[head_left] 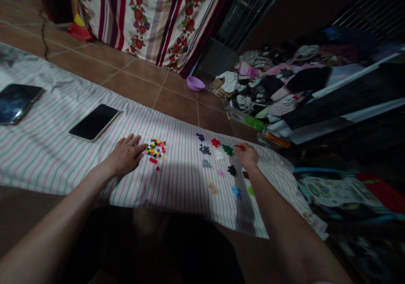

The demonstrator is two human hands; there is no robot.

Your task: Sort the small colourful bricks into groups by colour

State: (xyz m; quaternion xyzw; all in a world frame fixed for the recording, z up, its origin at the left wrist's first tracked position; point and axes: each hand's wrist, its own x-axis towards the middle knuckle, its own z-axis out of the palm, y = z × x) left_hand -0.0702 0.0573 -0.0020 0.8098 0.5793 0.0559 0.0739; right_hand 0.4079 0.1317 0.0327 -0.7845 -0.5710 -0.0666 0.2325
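Observation:
My left hand (125,154) rests on the striped cloth with its fingers spread, the index fingertip at the edge of a mixed heap of small coloured pieces (155,149). Over on the right, my right hand (247,155) has its fingers pinched together beside a dark green pile (227,149); whatever they hold is too small to make out. Small single-colour piles lie around there: red (215,142), white (219,154), purple (200,137), dark grey (205,149), black (232,170), pink (220,172), tan (213,188) and blue (236,192).
A phone (95,122) and a dark tablet-like device (19,103) lie on the striped cloth (180,183) at left. Beyond it, a purple basin (195,84) stands on the tiled floor near a floral curtain (152,18). Heaped clothes (278,77) fill the right background.

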